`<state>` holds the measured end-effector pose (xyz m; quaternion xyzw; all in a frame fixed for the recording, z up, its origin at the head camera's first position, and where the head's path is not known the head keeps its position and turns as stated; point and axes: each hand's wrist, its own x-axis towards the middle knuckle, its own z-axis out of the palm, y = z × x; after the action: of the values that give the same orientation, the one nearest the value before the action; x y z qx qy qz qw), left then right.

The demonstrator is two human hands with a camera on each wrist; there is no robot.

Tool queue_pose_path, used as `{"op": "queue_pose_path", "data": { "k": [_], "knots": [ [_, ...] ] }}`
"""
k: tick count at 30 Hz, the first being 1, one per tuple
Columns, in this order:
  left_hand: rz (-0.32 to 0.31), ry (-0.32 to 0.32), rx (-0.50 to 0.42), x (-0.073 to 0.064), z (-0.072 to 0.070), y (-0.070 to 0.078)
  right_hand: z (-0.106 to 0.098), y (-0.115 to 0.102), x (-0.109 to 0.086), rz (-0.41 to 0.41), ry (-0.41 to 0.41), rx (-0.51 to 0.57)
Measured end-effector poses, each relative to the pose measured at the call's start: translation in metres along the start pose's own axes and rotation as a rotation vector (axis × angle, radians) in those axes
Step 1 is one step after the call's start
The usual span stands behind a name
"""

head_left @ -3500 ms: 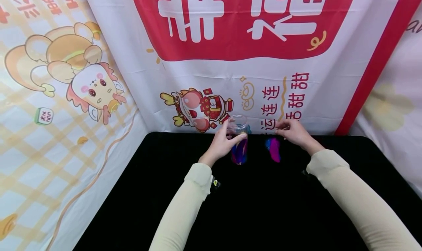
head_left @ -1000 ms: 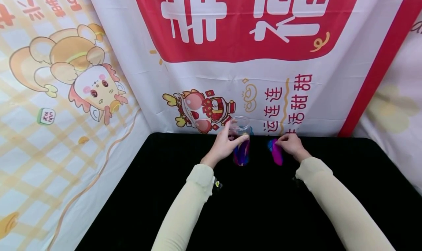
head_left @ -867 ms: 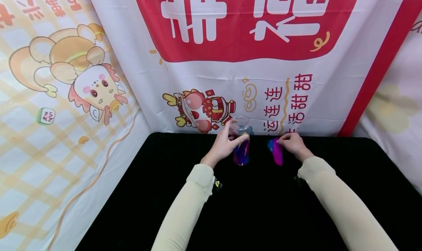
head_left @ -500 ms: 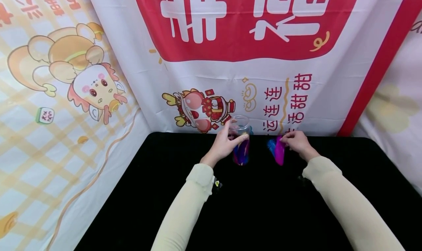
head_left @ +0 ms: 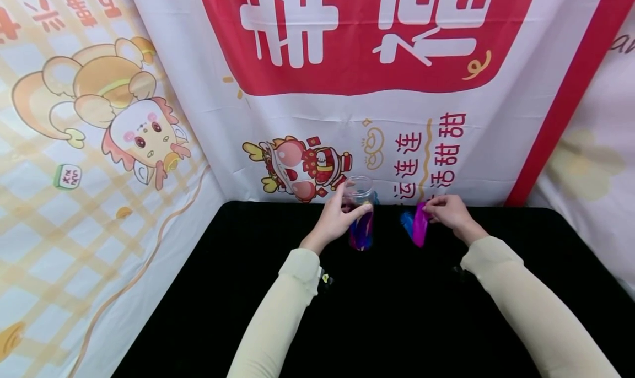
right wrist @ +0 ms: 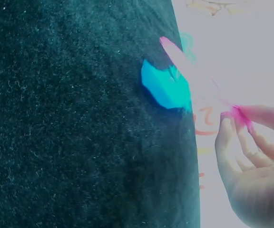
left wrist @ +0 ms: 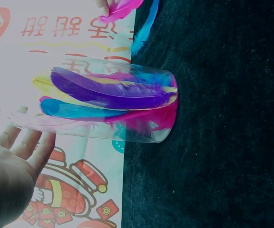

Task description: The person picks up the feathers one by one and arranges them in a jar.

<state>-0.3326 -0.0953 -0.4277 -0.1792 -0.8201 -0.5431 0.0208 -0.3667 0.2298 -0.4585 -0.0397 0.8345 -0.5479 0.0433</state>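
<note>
My left hand (head_left: 333, 217) grips a clear jar (head_left: 364, 188), fingers and thumb around its side, near the table's back edge. The jar stands upright. Inside it, in the left wrist view, are several feathers: a purple feather (left wrist: 108, 92), a blue one and others in pink and yellow. To the right, my right hand (head_left: 451, 211) pinches a magenta feather (head_left: 420, 226) by its upper end, between thumb and fingertips. A blue feather (right wrist: 165, 88) lies on the table just left of it, partly behind the magenta one in the head view.
A black-covered table (head_left: 387, 312) stretches toward me. Behind it hangs a white and red printed cloth (head_left: 292, 111), close to the jar and both hands. A checked printed cloth (head_left: 94, 201) hangs on the left side.
My right hand has come down to the feathers, taken the magenta one by its end and drawn it slightly right, apart from the blue one. My left hand keeps its grip on the jar.
</note>
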Motion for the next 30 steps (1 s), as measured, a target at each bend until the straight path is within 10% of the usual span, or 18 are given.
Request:
{"op": "queue_pose_path", "data": {
  "k": [30],
  "knots": [
    [-0.02, -0.004, -0.008, -0.001, 0.001, 0.002, -0.008, -0.029, -0.011, -0.099, -0.016, 0.026]
  ]
}}
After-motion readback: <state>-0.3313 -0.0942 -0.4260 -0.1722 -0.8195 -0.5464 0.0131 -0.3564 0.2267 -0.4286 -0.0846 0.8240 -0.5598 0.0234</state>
